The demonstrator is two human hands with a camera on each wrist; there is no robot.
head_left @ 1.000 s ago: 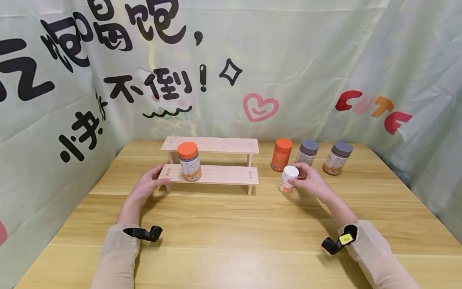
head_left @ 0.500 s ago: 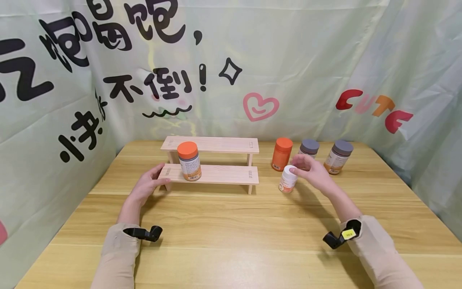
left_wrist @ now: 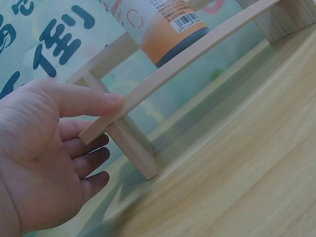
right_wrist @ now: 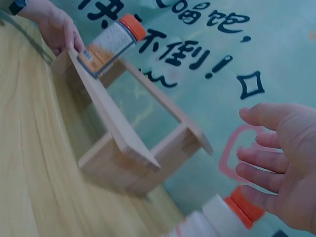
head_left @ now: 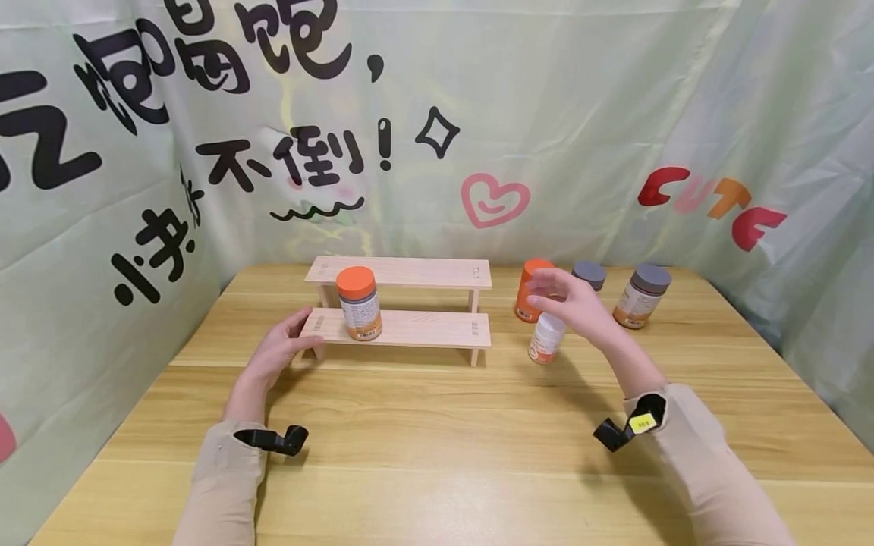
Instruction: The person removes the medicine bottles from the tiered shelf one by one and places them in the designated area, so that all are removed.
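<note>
My left hand (head_left: 276,349) pinches the left end of the lower board of a two-tier wooden rack (head_left: 437,327). In the left wrist view the thumb (left_wrist: 94,100) presses the board's edge while the other fingers lie behind it. On that board, left of its middle, stands an orange-capped supplement bottle (head_left: 359,305). My right hand (head_left: 570,299) hangs over a small white bottle (head_left: 546,339) with its fingers spread in a loose curve, holding nothing. It partly covers an orange bottle (head_left: 526,299) and a grey-capped bottle (head_left: 590,274) behind it.
Another grey-capped bottle (head_left: 642,297) stands farther right on the wooden table (head_left: 437,447). The rack's upper board (head_left: 403,271) carries nothing. A printed cloth (head_left: 580,91) hangs behind and along both sides of the table.
My right hand has let go of the white bottle and risen up and leftward, in front of the orange bottle. The white bottle stays standing. My left hand keeps its hold on the rack.
</note>
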